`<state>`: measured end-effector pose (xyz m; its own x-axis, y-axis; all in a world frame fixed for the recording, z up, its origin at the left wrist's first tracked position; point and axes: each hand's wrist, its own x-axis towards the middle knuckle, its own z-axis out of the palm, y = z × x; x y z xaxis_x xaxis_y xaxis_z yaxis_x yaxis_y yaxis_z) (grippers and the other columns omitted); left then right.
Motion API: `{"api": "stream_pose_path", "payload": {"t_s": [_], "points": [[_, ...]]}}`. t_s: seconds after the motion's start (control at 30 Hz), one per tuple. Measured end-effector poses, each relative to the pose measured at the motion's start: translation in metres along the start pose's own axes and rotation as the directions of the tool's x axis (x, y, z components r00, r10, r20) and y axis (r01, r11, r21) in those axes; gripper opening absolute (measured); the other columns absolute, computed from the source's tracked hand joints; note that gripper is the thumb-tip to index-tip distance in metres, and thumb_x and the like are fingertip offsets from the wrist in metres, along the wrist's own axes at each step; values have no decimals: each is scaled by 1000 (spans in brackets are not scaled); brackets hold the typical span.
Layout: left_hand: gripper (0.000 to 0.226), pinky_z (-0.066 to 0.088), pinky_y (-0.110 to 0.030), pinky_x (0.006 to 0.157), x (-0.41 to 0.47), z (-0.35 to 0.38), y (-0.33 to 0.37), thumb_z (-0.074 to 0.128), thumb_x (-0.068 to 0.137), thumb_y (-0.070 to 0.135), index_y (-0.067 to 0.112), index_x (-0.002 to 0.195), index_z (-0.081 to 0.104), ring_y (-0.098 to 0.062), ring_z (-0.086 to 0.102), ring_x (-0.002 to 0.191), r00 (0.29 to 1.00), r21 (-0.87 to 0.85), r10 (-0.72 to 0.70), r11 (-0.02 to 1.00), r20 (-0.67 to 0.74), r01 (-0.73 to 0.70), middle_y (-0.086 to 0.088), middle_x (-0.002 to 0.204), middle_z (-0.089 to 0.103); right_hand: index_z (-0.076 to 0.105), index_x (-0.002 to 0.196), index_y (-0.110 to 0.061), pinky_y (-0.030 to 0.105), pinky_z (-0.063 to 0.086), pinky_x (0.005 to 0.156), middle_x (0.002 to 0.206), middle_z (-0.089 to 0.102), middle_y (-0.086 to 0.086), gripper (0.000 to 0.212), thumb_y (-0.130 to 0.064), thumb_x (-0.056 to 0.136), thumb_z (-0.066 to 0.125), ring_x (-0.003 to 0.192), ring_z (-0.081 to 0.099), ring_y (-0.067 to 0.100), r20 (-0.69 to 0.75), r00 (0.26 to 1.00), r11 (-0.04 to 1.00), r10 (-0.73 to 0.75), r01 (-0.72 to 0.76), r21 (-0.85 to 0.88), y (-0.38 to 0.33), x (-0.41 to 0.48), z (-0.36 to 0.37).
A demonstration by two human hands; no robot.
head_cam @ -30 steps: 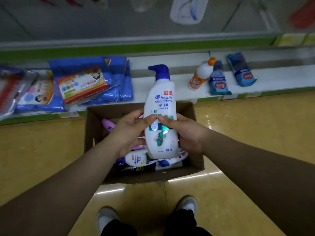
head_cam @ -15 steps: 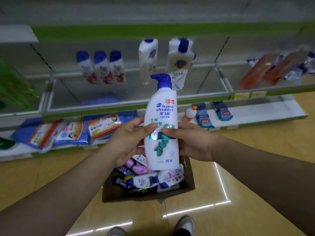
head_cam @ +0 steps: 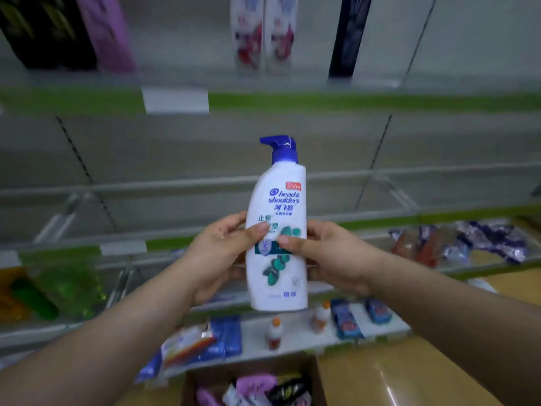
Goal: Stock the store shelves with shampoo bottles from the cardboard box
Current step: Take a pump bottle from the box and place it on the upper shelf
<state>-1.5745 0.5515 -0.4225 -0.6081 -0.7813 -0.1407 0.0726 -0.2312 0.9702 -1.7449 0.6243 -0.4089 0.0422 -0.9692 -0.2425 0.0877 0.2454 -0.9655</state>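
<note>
A white shampoo bottle (head_cam: 276, 230) with a blue pump top and green leaf print stands upright in mid-air in front of the shelves. My left hand (head_cam: 218, 253) grips its left side, thumb across the label. My right hand (head_cam: 325, 253) grips its right side, thumb also on the label. The cardboard box (head_cam: 317, 376) sits on the floor at the bottom edge, holding several more bottles and pouches, partly cut off. Behind the bottle runs a bare grey shelf (head_cam: 175, 189) with a rail along its front.
Two white-and-red bottles (head_cam: 263, 33), a purple pack (head_cam: 108, 30) and dark packs stand on the upper shelf. Foil packets (head_cam: 456, 244) lie at right, green packs (head_cam: 58, 288) at left. Blue packets (head_cam: 228, 335) and small orange-capped bottles (head_cam: 275, 332) lie on the bottom shelf.
Both hands have lifted the bottle from above the box up to the level of the middle shelves. The view has tilted upward, so the box has dropped to the bottom edge.
</note>
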Motion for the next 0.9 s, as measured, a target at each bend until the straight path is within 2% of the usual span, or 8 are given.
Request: {"api": "stream_pose_path", "payload": {"t_s": [0.07,0.27,0.43,0.53,0.63,0.73,0.9], "points": [[42,60,-39,63,-1,5,46,70,62,34,20,101,67,-25,72,78,997,40,72,997,13,-73,-10,96,74,65,98,-15,33,60,72,95,75,2,15,-16,83,65,85,72,18,-18,996,995,-86,85,-50,-43,-5,5],[50,57,-46,75,-23,24,173,69,63,37,20,110,65,-29,71,85,948,157,311,935,63,-317,-8,101,74,61,110,-14,31,59,72,104,74,2,23,-17,87,63,92,71,19,6,953,939,-303,299,-171,-164,-36,23],[50,59,-38,64,-53,33,262,69,64,38,21,111,66,-26,72,86,857,195,496,835,140,-515,-4,105,73,61,114,-17,34,58,81,110,72,-1,30,-22,84,65,99,69,17,91,880,848,-466,473,-237,-250,-66,45],[45,60,-39,65,-71,36,304,72,64,37,22,107,69,-27,72,89,811,192,562,788,162,-585,-5,107,73,61,114,-19,40,56,87,111,71,-1,37,-28,80,67,101,69,17,119,843,791,-525,535,-297,-290,-82,59],[43,59,-38,64,-88,38,338,73,63,39,25,104,70,-28,71,91,769,205,614,741,178,-639,-5,106,73,60,116,-20,39,57,85,112,71,-1,39,-30,79,67,100,69,17,142,808,736,-572,582,-345,-322,-97,73],[42,59,-38,65,-105,38,365,75,62,41,28,102,71,-28,71,93,724,219,661,690,197,-690,-4,106,73,58,118,-19,39,57,85,114,70,1,50,-34,72,69,102,68,18,172,780,702,-602,619,-352,-348,-108,86],[52,58,-39,66,-121,32,392,74,63,44,26,111,67,-30,70,95,685,243,694,641,224,-728,-7,110,71,56,122,-18,43,55,90,117,68,2,54,-34,73,69,106,66,20,182,747,670,-640,658,-344,-370,-117,104]]}}
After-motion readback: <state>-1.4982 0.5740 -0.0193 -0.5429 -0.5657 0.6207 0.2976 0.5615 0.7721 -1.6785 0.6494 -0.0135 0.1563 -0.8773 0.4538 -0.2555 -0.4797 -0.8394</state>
